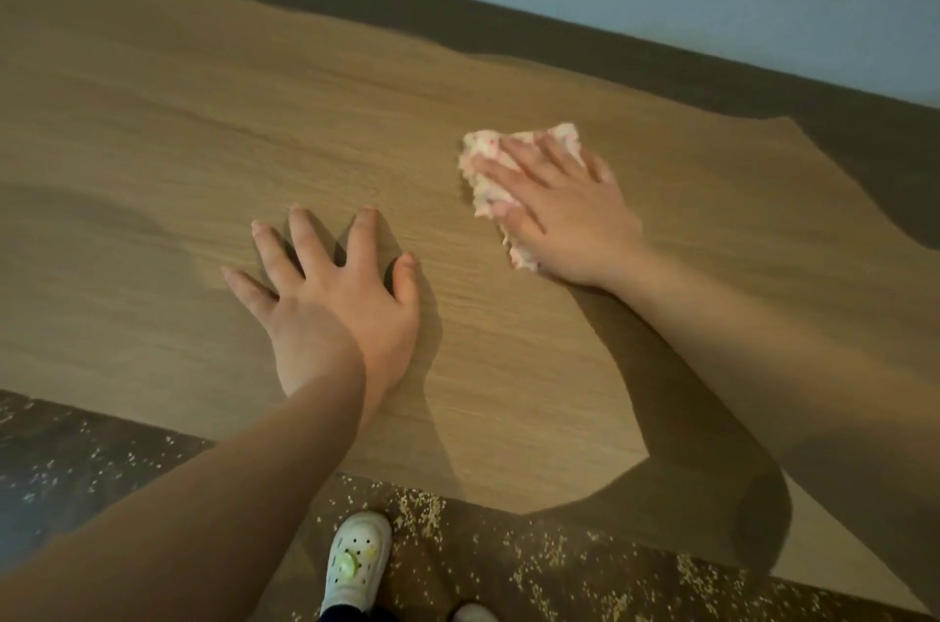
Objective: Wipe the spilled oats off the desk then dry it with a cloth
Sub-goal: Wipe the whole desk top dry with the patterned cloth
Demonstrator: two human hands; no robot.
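Head | right hand [569, 214] flat on cloth [489, 153] near desk [203, 113] far edge | left hand [335, 296] splayed flat, holds nothing

Left hand [335, 311], right hand [575, 219] bare, forearms [229, 494] unsleeved — white perforated clog [356, 545], green charm [348, 565], dark trouser hem [340, 614].

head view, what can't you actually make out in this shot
Cloth: its middle is hidden under the right hand in the head view; wet or dry cannot be told.
Desk: both ends cut off by the frame edges; the patch under the left hand is hidden.
Oats on the floor: too small and blurred to count.
Second shoe: cut off by the bottom edge.
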